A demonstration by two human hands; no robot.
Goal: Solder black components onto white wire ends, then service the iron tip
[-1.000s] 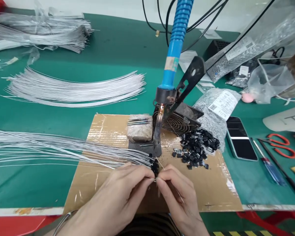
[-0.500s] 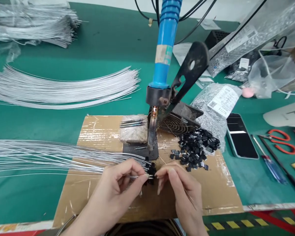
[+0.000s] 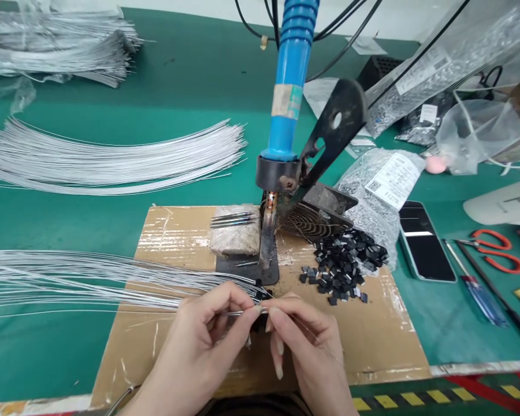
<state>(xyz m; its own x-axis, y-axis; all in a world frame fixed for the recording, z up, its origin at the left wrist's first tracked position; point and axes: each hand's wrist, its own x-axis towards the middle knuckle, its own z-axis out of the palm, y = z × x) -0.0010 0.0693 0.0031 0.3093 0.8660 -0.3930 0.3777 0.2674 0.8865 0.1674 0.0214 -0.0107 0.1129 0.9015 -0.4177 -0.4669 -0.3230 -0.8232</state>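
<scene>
My left hand [image 3: 214, 341] pinches a thin silvery wire [image 3: 238, 312] between thumb and forefinger. Close against its fingertips, my right hand [image 3: 305, 338] is closed in a pinch at the wire's end, with a fine strand of solder wire [image 3: 325, 345] running back across its fingers. Just behind the fingertips lie the black ends [image 3: 263, 293] of a bundle of grey wires [image 3: 156, 277], partly hidden by my hands. Above them a blue-handled soldering iron [image 3: 290, 86] hangs tip down in a black stand [image 3: 338, 121].
Small black pieces [image 3: 344, 263] are heaped on the cardboard [image 3: 385, 346]. A wrapped block [image 3: 234, 237] carries several dark thin rods. More wires [image 3: 112, 164] lie behind. To the right are a phone [image 3: 427, 242], a screwdriver [image 3: 481, 297], red-handled scissors [image 3: 498, 251] and a plastic bag [image 3: 368, 190].
My right hand has moved left, and its fingertips now meet the wire end at my left fingertips. My left hand keeps its pinch almost in place.
</scene>
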